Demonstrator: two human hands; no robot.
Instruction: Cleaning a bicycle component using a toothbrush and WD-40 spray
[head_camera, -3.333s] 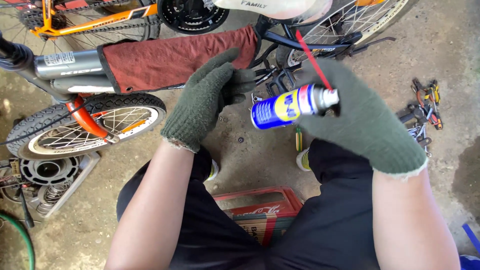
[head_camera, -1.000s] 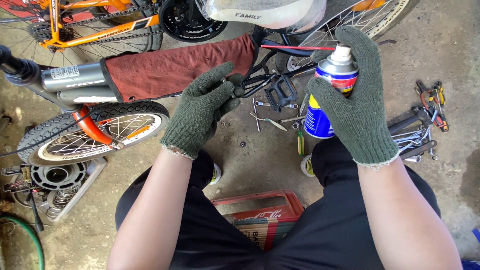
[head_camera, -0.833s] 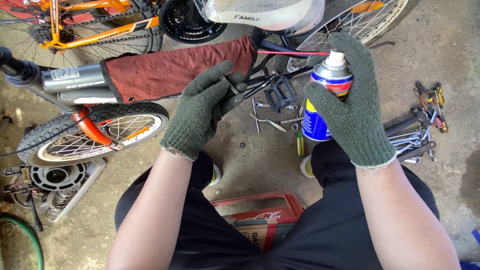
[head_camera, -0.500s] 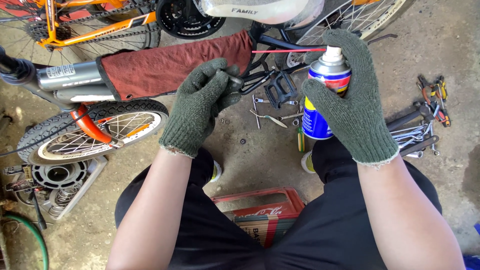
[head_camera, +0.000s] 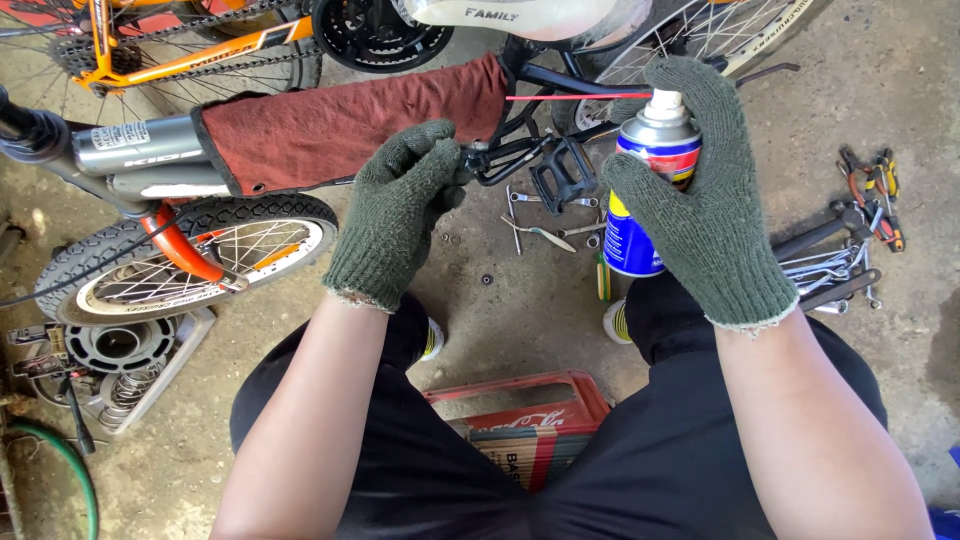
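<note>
A: From the head camera, what has the right hand (head_camera: 715, 215) got?

B: Its gloved fingers (head_camera: 640, 185) are wrapped tight round a blue and yellow spray can (head_camera: 645, 190), held upright, with one fingertip over the cap. A thin red straw (head_camera: 570, 97) runs level from the nozzle to the left, toward the bicycle frame.

A: And the left hand (head_camera: 395, 220)?

B: Also in a green knit glove, fingers curled shut on the end of the black crank arm (head_camera: 500, 160), just left of the black pedal (head_camera: 560, 178).

A: Where does the can sit against the bike?

B: Just right of the pedal, close beside it, above the concrete floor (head_camera: 520, 300).

A: Anything else about?

B: A dark red cloth (head_camera: 350, 125) draped over the frame, a small front wheel (head_camera: 190, 255) at the left, loose wrenches (head_camera: 830, 270) on the floor at the right, and a red crate (head_camera: 525, 420) between the person's knees.
</note>
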